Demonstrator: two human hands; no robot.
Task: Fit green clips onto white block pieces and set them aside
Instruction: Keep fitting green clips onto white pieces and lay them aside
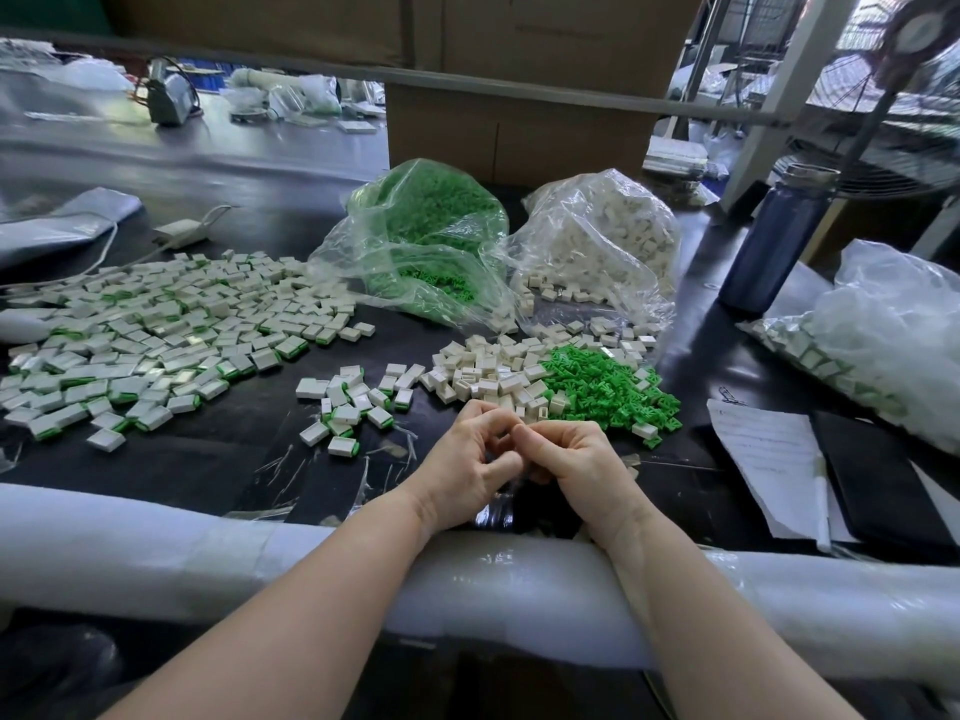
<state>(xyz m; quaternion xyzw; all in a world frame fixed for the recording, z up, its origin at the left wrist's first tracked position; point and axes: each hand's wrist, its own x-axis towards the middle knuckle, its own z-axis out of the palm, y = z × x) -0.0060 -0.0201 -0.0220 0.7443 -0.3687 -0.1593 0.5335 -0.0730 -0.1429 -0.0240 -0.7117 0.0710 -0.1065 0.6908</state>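
Boxy white blocks (488, 379), spiky green clips (608, 389)

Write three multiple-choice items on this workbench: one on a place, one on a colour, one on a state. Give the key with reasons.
1. Where does the loose green clip pile lie relative to the loose white block pile?
A. right of it
B. left of it
C. inside a box

2. What colour is the bottle?
A. red
B. dark blue
C. yellow

3. How are the two hands?
A. flat on the table
B. apart at the bags
C. together, fingers curled

Key: 1 A, the clips adjoin the blocks' right edge. 2 B, its body is navy. 3 C, left hand and right hand meet fingertip to fingertip; whatever they hold is hidden.
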